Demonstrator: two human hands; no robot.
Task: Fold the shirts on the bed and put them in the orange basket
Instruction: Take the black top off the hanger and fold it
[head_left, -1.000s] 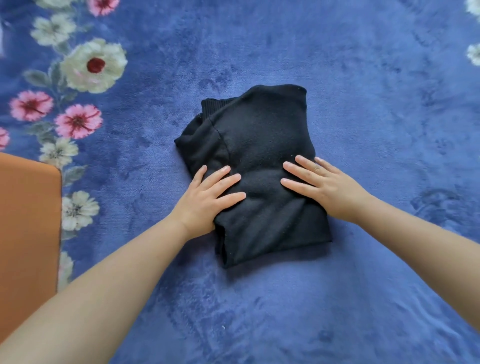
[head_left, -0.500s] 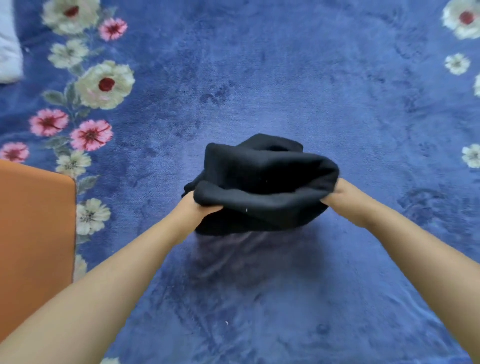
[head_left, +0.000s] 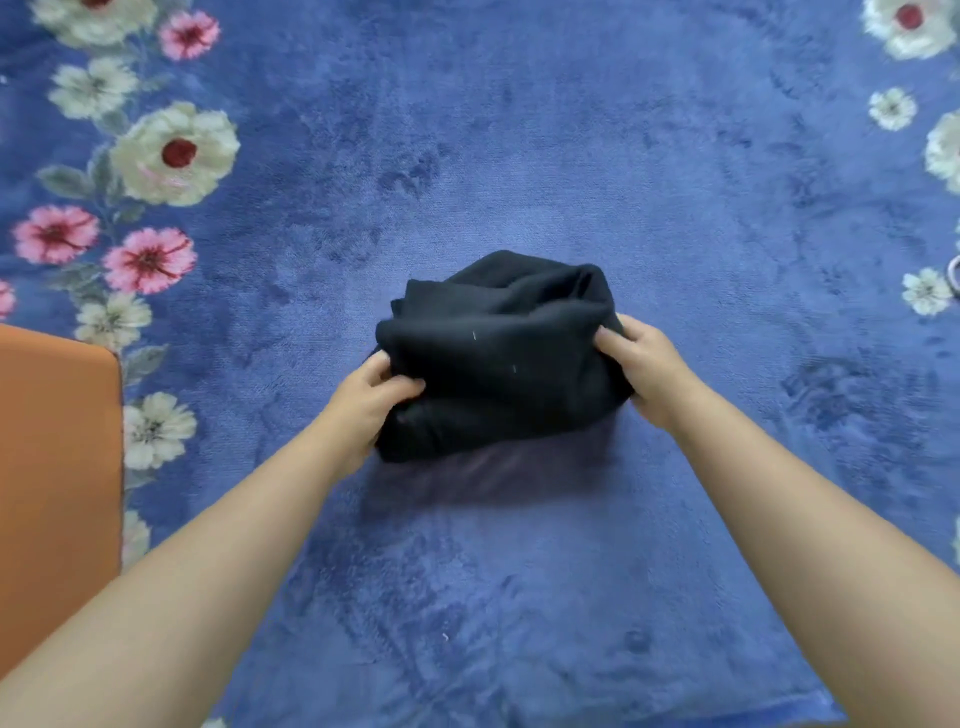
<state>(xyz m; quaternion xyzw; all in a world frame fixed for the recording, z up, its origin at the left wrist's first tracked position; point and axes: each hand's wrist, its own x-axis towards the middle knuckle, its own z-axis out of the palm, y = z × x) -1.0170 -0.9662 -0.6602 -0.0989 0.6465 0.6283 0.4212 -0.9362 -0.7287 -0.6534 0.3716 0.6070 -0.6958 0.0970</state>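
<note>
From where I watched, the main risk was on the way to the orange basket (head_left: 57, 457), which stood at the left edge of the bed (head_left: 519, 130), well apart from the bundle. The folded black shirt (head_left: 498, 358) was thick and soft, and I judged that the layers could slide open if one side was carried lower than the other. On the left side the lower fold looked loose and bulged out under the hand, so I thought this part could drop first. The upper folds at the far side were also only lying on top, not pinned, and a quick swing to the left could shake them free. Then the shirt would need folding again.

The left hand (head_left: 371, 397) was at the left end of the shirt, its thumb on top and the fingers curled under the cloth, clamped on it. The shirt itself was in the middle of the bed, between both hands; a shadow lay below its near edge, so I judged it was lifted a little, but I could not tell it surely. The right hand (head_left: 644, 371) gripped the right end, the fingers bent around the fold and closed on it. Both forearms reached forward, nearly straight, meeting at the bundle
</note>
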